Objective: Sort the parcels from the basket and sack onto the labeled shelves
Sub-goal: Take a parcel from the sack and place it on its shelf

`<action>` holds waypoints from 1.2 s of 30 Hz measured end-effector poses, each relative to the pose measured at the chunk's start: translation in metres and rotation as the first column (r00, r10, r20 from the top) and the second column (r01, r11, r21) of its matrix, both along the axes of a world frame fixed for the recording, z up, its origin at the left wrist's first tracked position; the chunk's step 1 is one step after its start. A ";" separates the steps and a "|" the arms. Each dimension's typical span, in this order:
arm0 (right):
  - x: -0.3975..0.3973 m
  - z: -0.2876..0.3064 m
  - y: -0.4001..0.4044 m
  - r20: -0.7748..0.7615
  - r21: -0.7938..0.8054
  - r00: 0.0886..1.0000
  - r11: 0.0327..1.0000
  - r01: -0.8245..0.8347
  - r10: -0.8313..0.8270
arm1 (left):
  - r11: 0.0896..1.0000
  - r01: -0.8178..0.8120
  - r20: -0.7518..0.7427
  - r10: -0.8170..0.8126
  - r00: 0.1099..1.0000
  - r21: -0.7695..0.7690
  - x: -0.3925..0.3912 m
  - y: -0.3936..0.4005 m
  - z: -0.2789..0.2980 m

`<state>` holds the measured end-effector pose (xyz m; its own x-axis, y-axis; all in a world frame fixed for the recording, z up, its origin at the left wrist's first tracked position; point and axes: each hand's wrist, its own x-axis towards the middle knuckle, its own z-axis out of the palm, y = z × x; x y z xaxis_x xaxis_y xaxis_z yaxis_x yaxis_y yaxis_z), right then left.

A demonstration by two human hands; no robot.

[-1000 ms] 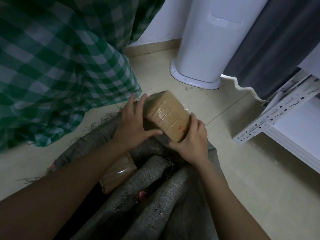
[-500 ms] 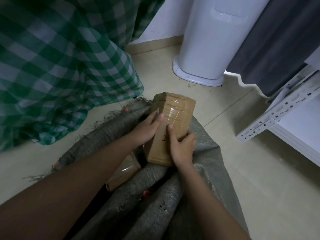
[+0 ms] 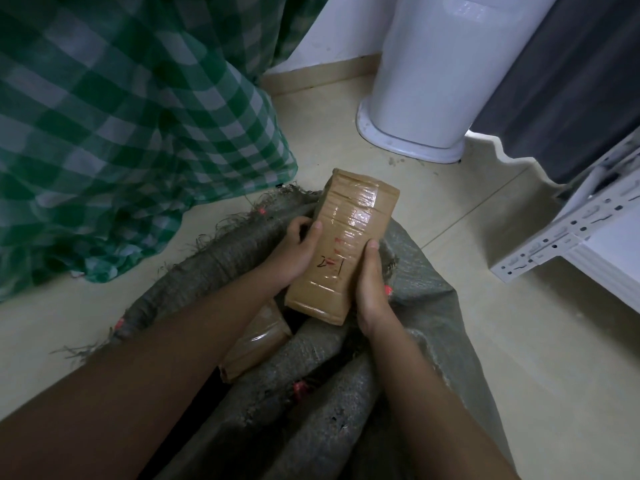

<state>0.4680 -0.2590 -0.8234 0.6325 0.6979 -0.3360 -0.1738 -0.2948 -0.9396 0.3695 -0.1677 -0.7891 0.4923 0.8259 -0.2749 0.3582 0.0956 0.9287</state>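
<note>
Parcel in hand: a brown tape-wrapped parcel (image 3: 349, 244), held above the mouth of the sack (image 3: 426, 306), its broad face turned up toward the camera.
Change, one second: the parcel was tilted on edge with only a small red mark visible; it now lies flat-faced between the hands, and a handwritten mark in red and dark ink shows on the near half. The mark is too blurred to read.
Change, half a second: the hands have slid from the face to the long edges, leaving the marked face uncovered.
Left hand (image 3: 294, 252): grip curled round the left long edge, thumb on the face.
Right hand (image 3: 372, 285): grip wrapped along the right long edge, thumb pointing up beside the mark.
Meaning for the task: judged a label check; the parcel is out of the sack and its mark exposed, so choosing a shelf likely comes next.
Sack, contents: grey woven cloth with frayed rim, crumpled on the floor (image 3: 502, 341); a second brown parcel (image 3: 256, 344) lies inside its opening, partly under the left forearm. Deeper contents are hidden.
Basket: not in view.
Shelf frame (image 3: 568, 237): white perforated metal at right, well apart from the parcel; no label visible on it.
Surroundings: green checked cloth (image 3: 121, 116) at left, white cylindrical appliance (image 3: 433, 81) behind.
</note>
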 end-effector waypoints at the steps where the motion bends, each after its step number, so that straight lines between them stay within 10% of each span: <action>1: -0.003 -0.001 0.002 0.008 -0.006 1.000 1.000 -0.013 0.013 | 1.000 -0.012 0.006 0.012 1.000 -0.006 0.001 0.002 -0.001; 36: 0.067 -0.005 0.045 -0.163 0.080 0.987 0.997 0.018 -0.005 | 0.960 0.097 0.086 -0.077 0.993 -0.262 0.023 0.044 -0.012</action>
<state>0.5346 -0.2138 -0.8287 0.5822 0.7199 -0.3780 -0.3291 -0.2165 -0.9191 0.3924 -0.1241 -0.8015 0.5863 0.6813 -0.4382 0.3071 0.3137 0.8985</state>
